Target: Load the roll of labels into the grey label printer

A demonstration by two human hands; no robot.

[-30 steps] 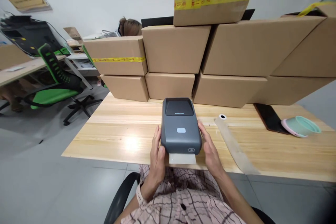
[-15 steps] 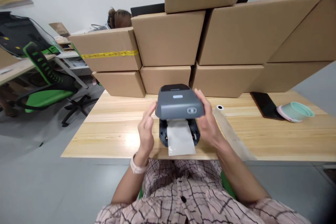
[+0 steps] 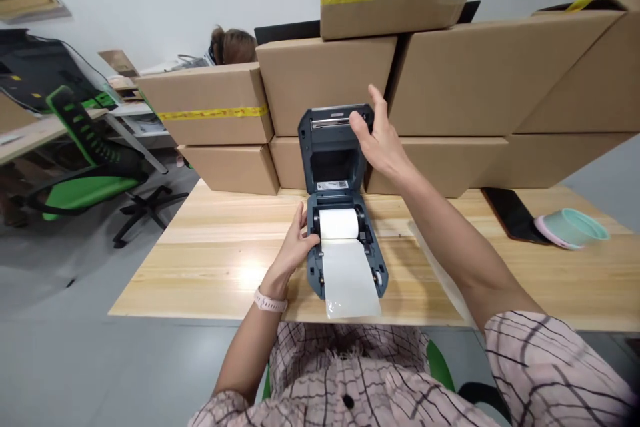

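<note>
A dark grey label printer (image 3: pixel 345 240) sits on the wooden table (image 3: pixel 210 260) with its lid (image 3: pixel 334 147) swung fully up. Inside lies a white paper roll (image 3: pixel 339 223), and its strip (image 3: pixel 349 280) runs forward over the table's front edge. My right hand (image 3: pixel 379 140) grips the top right edge of the raised lid. My left hand (image 3: pixel 295 247) rests against the printer's left side, thumb on the base near the roll.
Stacked cardboard boxes (image 3: pixel 450 73) wall off the back of the table. A strip of backing paper (image 3: pixel 440 260), a black phone (image 3: pixel 510 212) and a mint cup (image 3: pixel 573 227) lie to the right. A green chair (image 3: pixel 85 160) stands at left; a person's head (image 3: pixel 233 47) shows behind the boxes.
The printer lid went from closed to half lifted to fully upright. My right hand rose with it; my left hand moved from the lid to the base.
</note>
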